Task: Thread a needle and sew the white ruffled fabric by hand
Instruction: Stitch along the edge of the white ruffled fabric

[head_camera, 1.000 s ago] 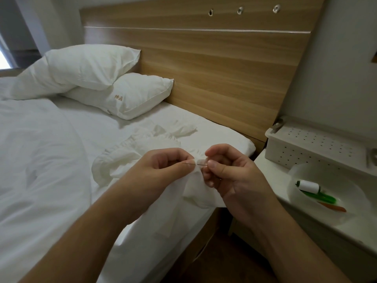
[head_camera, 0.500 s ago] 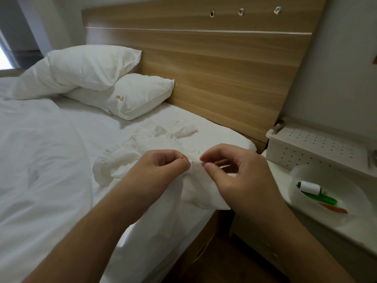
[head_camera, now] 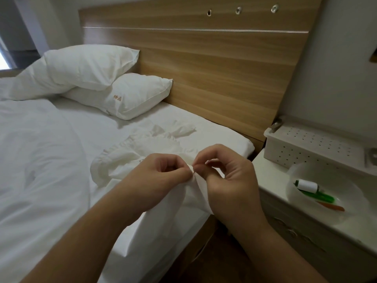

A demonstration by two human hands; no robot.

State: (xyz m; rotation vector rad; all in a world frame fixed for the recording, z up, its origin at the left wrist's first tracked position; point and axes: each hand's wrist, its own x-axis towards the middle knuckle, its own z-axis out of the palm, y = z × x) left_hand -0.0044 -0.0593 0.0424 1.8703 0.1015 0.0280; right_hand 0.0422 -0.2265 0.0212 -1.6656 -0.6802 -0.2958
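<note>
The white ruffled fabric (head_camera: 130,158) lies bunched at the bed's right edge and hangs down over it. My left hand (head_camera: 161,180) pinches a fold of it between thumb and forefinger. My right hand (head_camera: 228,176) meets it from the right, fingers curled, thumb and forefinger pinching at the same fold. A short dark sliver of the needle (head_camera: 193,170) shows between the fingertips. The thread is too fine to see.
Two white pillows (head_camera: 122,94) lean on the wooden headboard (head_camera: 214,64). A white duvet (head_camera: 36,164) covers the bed's left. On the nightstand (head_camera: 306,227) at right stand a perforated white box (head_camera: 314,148) and a clear bowl (head_camera: 293,180) with a white spool and green and orange pens.
A second ago the needle lay bare between both hands. My right hand has since closed in on the fold, and only a sliver of needle shows.
</note>
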